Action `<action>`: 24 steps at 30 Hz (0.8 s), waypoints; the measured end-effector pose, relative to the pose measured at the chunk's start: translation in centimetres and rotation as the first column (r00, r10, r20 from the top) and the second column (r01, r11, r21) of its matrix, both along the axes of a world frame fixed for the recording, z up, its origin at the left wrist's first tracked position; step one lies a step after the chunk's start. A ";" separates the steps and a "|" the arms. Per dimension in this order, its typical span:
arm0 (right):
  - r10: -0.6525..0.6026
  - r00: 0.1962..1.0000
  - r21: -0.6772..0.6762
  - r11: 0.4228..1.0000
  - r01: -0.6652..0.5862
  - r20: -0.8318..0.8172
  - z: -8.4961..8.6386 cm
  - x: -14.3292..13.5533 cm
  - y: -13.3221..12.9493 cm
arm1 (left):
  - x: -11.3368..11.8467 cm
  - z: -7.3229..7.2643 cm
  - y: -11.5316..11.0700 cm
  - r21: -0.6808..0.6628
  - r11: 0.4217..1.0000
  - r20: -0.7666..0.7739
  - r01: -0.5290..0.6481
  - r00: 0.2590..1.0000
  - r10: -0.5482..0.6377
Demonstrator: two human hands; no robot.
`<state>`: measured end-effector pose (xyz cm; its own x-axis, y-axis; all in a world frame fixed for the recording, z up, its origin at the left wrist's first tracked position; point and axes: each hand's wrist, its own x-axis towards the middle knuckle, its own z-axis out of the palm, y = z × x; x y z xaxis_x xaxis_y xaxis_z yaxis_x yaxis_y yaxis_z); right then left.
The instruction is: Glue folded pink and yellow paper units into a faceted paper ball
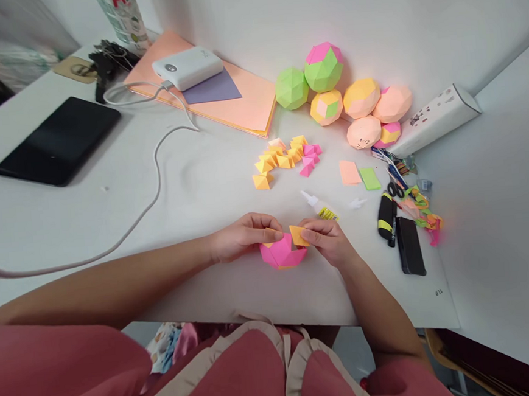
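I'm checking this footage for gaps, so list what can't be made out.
All in the head view:
- Pink shape: its underside, turned away from the camera; its upper left, covered by the left hand.
- Orange piece: its right end, covered by the right hand.
- Big bottle: its top, cut off by the upper edge.
- Cable: one end, cut off by the left edge.
- Small bottle: label print, too small to read.

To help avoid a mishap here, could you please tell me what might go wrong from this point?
The pink paper shell shows a gap near the right hand, so pressure from the left hand could crease it. The glue bottle lies on its side just beyond the right hand; a bump might roll it or, if uncapped, spill glue. The loose folded paper pieces beyond the hands might scatter if brushed.
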<state>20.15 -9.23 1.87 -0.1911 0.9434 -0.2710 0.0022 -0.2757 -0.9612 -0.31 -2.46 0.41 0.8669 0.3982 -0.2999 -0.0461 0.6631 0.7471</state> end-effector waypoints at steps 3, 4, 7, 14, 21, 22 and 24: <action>-0.001 1.000 -0.004 1.000 0.001 -0.004 0.1 0.0 0.0 | 0.0 -0.1 0.0 0.003 1.000 0.008 -0.001 1.000 0.001; -0.001 1.000 -0.010 1.000 0.001 -0.004 0.1 0.0 0.0 | -0.1 -0.2 0.0 0.000 1.000 0.014 -0.001 1.000 0.001; -0.006 1.000 -0.030 1.000 0.006 0.001 0.3 -0.1 0.0 | -0.1 -0.2 0.0 -0.006 1.000 0.023 -0.002 1.000 0.002; -0.021 1.000 -0.047 0.999 0.022 0.017 0.4 -0.1 -0.1 | 0.1 0.0 0.0 -0.004 1.000 -0.003 -0.018 1.000 0.018; -0.018 1.000 -0.063 0.998 0.017 -0.010 0.5 -0.2 0.0 | 0.0 -0.1 0.0 -0.010 1.000 0.004 -0.016 1.000 0.016; -0.017 1.000 -0.063 0.998 0.017 -0.013 0.6 -0.2 0.0 | 0.0 -0.1 0.0 -0.010 1.000 0.002 -0.015 1.000 0.015; -0.018 1.000 -0.057 0.998 0.017 -0.015 0.7 -0.2 0.0 | 0.0 -0.2 0.0 -0.011 1.000 0.003 -0.016 1.000 0.016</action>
